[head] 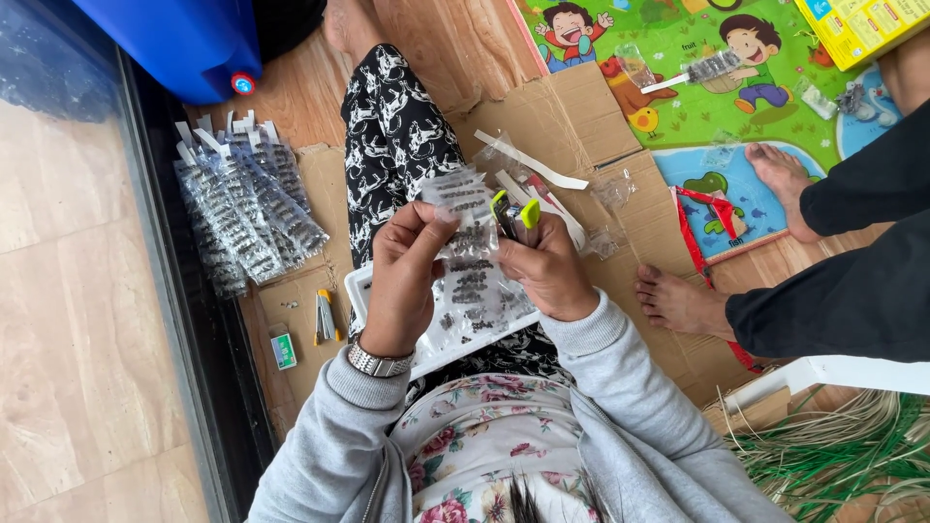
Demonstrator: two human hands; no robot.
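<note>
The left hand (399,281) pinches a clear packet (463,228) of small dark parts by its edge, and the right hand (547,271), touching the packet's other side, grips a yellow-green stapler (513,215). Below the fingers sits a white tray (360,287) of more packets. Left of them lies a packet pile (247,213), with a second stapler (325,317) nearer.

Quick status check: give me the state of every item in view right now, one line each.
Left hand: gripping the clear packet.
Right hand: closed on the yellow-green stapler.
Clear packet: held up, dark small pieces inside.
Yellow-green stapler: held at the packet's top edge.
White tray: on the lap, loose packets in it.
Finished packets: piled on cardboard.
</note>
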